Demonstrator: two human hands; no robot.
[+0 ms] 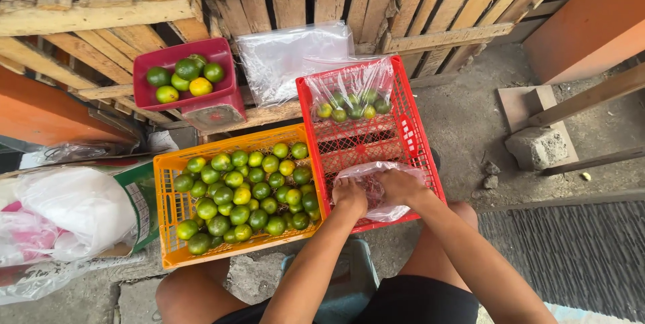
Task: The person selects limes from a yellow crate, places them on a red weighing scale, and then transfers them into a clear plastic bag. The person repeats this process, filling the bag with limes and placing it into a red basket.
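A clear plastic bag (376, 190) sits in the red crate (410, 136) under both hands, another clear bag of green limes (353, 99) lies at the crate's far end, a stack of clear bags (289, 59) rests behind it, and white bags (67, 213) sit far left.

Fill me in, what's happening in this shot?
A seated person has both hands on a clear plastic bag at the near end of a red crate: left hand and right hand grip its top. A second bag of green citrus lies at the crate's far end. Beside it, an orange crate holds loose green citrus, and a red scale tray holds a few more.
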